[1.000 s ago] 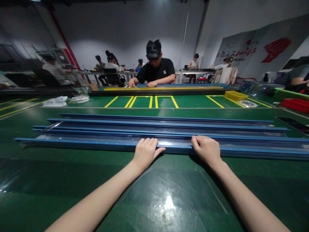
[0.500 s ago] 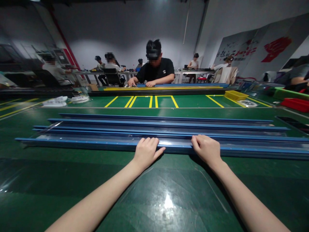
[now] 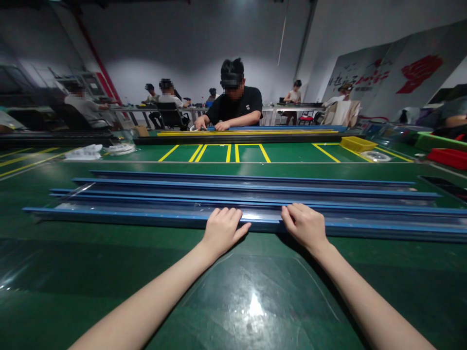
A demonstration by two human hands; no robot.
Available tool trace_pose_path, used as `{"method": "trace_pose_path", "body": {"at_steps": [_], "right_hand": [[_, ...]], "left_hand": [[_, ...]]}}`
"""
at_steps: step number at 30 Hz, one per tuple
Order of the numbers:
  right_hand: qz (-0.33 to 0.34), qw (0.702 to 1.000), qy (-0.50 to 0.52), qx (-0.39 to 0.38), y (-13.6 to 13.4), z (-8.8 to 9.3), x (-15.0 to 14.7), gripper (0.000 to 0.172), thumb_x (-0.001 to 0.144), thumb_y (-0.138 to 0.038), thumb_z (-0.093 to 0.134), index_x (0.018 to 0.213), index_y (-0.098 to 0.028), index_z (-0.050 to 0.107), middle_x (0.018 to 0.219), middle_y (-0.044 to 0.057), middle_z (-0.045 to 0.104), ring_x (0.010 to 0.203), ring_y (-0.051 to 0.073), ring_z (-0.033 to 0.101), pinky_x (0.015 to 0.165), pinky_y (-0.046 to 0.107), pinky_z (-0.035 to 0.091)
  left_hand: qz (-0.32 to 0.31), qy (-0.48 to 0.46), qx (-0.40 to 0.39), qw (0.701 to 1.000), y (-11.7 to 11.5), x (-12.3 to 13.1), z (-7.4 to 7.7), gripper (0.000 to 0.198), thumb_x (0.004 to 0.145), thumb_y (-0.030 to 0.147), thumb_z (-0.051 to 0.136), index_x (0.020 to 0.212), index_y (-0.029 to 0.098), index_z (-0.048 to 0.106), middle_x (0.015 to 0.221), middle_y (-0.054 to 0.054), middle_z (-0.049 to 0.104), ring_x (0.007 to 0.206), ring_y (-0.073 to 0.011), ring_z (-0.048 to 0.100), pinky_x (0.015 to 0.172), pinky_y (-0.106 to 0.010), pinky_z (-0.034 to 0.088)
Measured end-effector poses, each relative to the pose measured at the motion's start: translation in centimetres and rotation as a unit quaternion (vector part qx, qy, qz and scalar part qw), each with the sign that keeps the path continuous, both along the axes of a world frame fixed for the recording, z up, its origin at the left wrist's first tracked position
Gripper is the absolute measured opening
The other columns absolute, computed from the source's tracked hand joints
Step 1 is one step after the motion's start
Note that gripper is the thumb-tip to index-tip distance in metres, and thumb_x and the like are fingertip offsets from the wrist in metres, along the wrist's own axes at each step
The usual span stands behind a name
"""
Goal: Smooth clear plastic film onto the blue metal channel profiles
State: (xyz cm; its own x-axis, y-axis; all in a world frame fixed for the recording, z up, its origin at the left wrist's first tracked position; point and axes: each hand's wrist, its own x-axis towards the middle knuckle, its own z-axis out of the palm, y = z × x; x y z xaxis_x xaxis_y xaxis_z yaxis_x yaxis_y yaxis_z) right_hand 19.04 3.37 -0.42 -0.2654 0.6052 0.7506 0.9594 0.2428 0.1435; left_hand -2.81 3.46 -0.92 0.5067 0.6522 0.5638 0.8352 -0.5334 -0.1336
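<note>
Several long blue rails lie side by side across the green table (image 3: 233,291). My left hand (image 3: 222,228) rests on the nearest blue rail (image 3: 109,216), fingers curled over its top edge and thumb out to the right along its front. My right hand (image 3: 304,224) grips the same rail a little to the right, fingers bent over the top edge. Both hands are closed on this rail. The rail runs well past both hands to the left and right.
More blue rails (image 3: 237,187) lie behind the near one. A person in a black shirt (image 3: 235,104) works at a table beyond the yellow floor lines. A yellow tray (image 3: 356,144), a red bin (image 3: 449,158) and white packets (image 3: 85,152) sit farther off.
My right hand has slid a little to the left along the near rail, closer to my left hand. My left hand has stayed put.
</note>
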Motion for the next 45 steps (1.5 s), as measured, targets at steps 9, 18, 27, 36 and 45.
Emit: {"method": "trace_pose_path", "body": {"at_steps": [9, 18, 27, 36, 45], "right_hand": [[-0.02, 0.998, 0.002, -0.064, 0.4, 0.4, -0.3, 0.043, 0.081, -0.034, 0.037, 0.044, -0.017, 0.052, 0.045, 0.001, 0.051, 0.045, 0.008, 0.043, 0.047, 0.024, 0.018], [-0.014, 1.0, 0.001, -0.023, 0.6, 0.1, 0.0, 0.041, 0.079, -0.029, 0.039, 0.042, -0.017, 0.051, 0.043, 0.001, 0.052, 0.044, 0.008, 0.043, 0.047, 0.024, 0.021], [-0.032, 0.999, -0.013, -0.019, 0.6, 0.1, 1.9, 0.048, 0.083, -0.03, 0.032, 0.042, -0.016, 0.053, 0.044, 0.003, 0.053, 0.042, 0.009, 0.043, 0.047, 0.024, 0.021], [-0.171, 0.985, 0.027, -0.017, -0.5, -0.5, 7.7, 0.046, 0.079, -0.031, 0.032, 0.041, -0.015, 0.053, 0.045, 0.006, 0.055, 0.041, 0.01, 0.042, 0.045, 0.023, 0.021], [-0.183, 0.981, 0.046, -0.032, -0.8, -0.3, 8.0, 0.046, 0.079, -0.033, 0.033, 0.042, -0.015, 0.053, 0.048, 0.006, 0.058, 0.043, 0.01, 0.044, 0.044, 0.022, 0.02]], "left_hand": [[-0.004, 0.003, 0.0, 1.0, 0.0, 0.1, 0.1, 0.032, 0.084, 0.042, 0.036, 0.075, 0.017, 0.053, 0.068, -0.003, 0.058, 0.067, -0.0167, 0.05, 0.061, -0.03, 0.029], [-0.009, -0.003, -0.002, 1.0, 0.0, -0.1, 0.0, 0.031, 0.084, 0.041, 0.036, 0.081, 0.017, 0.055, 0.072, -0.003, 0.06, 0.069, -0.0168, 0.051, 0.061, -0.03, 0.03], [-0.077, -0.032, 0.033, 0.996, -0.3, -0.4, 0.1, 0.023, 0.083, 0.027, 0.04, 0.097, 0.014, 0.053, 0.093, -0.007, 0.061, 0.083, -0.0174, 0.053, 0.073, -0.03, 0.036], [-0.055, -0.026, 0.025, 0.998, -0.4, -0.2, 0.3, 0.031, 0.082, 0.039, 0.042, 0.098, 0.015, 0.054, 0.094, -0.008, 0.061, 0.085, -0.0203, 0.053, 0.074, -0.033, 0.035], [-0.029, 0.005, 0.014, 0.999, -0.4, -0.1, 0.2, 0.035, 0.082, 0.044, 0.04, 0.094, 0.015, 0.055, 0.083, -0.006, 0.061, 0.078, -0.0192, 0.052, 0.068, -0.031, 0.032]]}}
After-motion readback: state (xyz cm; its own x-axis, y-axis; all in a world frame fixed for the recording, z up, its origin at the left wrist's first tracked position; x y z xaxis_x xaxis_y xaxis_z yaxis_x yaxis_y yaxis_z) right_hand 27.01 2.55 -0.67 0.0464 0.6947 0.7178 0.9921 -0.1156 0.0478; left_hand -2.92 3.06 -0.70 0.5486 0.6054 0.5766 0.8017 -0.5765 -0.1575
